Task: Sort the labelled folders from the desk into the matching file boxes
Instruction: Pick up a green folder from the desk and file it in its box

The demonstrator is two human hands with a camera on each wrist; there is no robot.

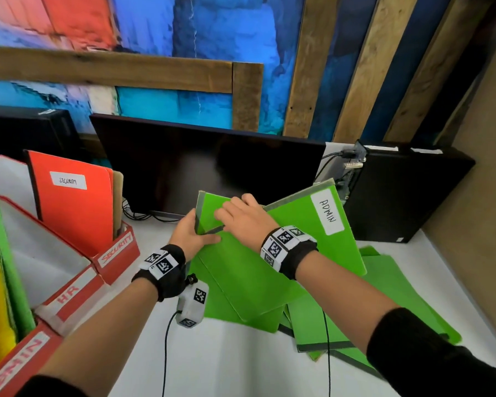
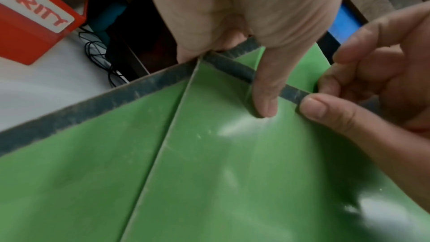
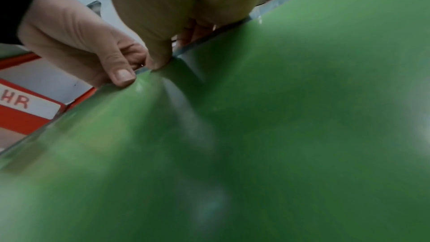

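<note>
Gripping two green folders [image 1: 241,270], both hands

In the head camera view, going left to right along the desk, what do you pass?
ADMIN file box → HR file box → SECURITY file box → left hand → right hand → green ADMIN folder → black computer case.

3 file boxes [image 1: 69,293], 2 hands [image 1: 221,224]

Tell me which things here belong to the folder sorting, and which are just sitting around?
Part of the job: green ADMIN folder, left hand, right hand, green folders on the desk, ADMIN box, HR box, SECURITY box.

Just there: monitor, black computer case.
</note>
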